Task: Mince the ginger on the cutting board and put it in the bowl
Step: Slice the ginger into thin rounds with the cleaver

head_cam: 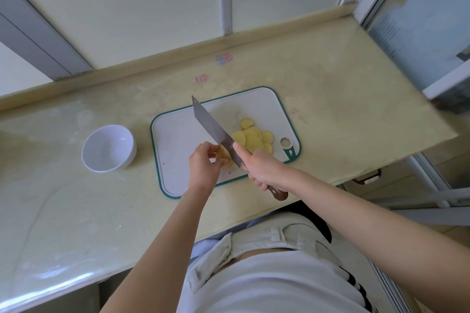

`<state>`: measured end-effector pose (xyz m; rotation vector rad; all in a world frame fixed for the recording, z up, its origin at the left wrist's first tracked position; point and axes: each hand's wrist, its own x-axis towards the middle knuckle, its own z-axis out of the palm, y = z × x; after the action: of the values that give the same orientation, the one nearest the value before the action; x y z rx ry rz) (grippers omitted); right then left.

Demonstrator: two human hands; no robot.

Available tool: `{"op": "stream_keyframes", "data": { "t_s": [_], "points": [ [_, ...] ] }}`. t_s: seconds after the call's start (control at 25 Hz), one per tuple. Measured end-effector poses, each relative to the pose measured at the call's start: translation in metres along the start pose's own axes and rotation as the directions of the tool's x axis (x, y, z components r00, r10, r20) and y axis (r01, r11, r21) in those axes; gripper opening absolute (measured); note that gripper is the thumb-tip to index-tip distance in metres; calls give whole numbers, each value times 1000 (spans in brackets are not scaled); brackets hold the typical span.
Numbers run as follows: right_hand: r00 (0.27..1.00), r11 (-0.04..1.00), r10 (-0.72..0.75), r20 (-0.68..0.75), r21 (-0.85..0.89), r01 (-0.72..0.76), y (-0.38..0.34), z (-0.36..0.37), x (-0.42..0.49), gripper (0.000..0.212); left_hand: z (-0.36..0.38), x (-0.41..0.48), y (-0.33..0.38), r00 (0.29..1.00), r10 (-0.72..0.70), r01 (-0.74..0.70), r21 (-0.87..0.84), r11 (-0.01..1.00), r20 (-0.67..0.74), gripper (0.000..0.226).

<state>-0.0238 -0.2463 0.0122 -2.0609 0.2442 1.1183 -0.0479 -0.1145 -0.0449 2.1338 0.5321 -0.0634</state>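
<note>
Head cam looking down at the counter (pixel 330 109). We take the cutting board (pixel 178 140) as reference: white, teal rim, lying skewed on the counter.

Left hand (pixel 203 168): over the board's near edge. Its fingers are curled, and thumb and fingertips pinch the uncut ginger piece (pixel 225 157). That piece sits on the board's near half, just left of the blade.

Right hand (pixel 264 170): over the board's near right side, wrapped around the cleaver's wooden handle (pixel 278 194). One finger extends onto the blade's side. The handle's butt sticks out past the board's near edge.

Cleaver (pixel 211 124): the blade runs diagonally over the board's middle, front end toward the far edge, heel next to the ginger piece. We can't tell whether the cutting edge touches the ginger or the board.

Ginger slices (pixel 254 140): pale yellow rounds overlapping in a loose pile on the board's right half, right of the blade. They lie near the hanging hole (pixel 286 142) at the board's right corner. One slice lies at the pile's far end.

Bowl (pixel 129 152): white, upright, on the counter left of the board, not touching it.

Off the board we see faded pink and blue marks (pixel 224 59) on the counter beyond the far edge, and a drawer pull (pixel 367 178) below the counter's edge, to the board's right.
</note>
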Motion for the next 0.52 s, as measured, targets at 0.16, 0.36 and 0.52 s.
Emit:
{"op": "stream_keyframes", "data": {
  "t_s": [0.16,0.36,0.52],
  "points": [
    [1000,1000,-13,6,-8,13,3,1,-8,63,0,-1,0,1000,-13,13,-33,999,-2,24],
    [1000,1000,25,10,19,-25,30,-7,-27,59,2,-1,-1,1000,-5,5,-24,1000,0,24],
    [1000,1000,0,0,-10,0,43,-6,-36,60,2,-3,0,1000,-7,7,-15,1000,-9,24]
  ]
}}
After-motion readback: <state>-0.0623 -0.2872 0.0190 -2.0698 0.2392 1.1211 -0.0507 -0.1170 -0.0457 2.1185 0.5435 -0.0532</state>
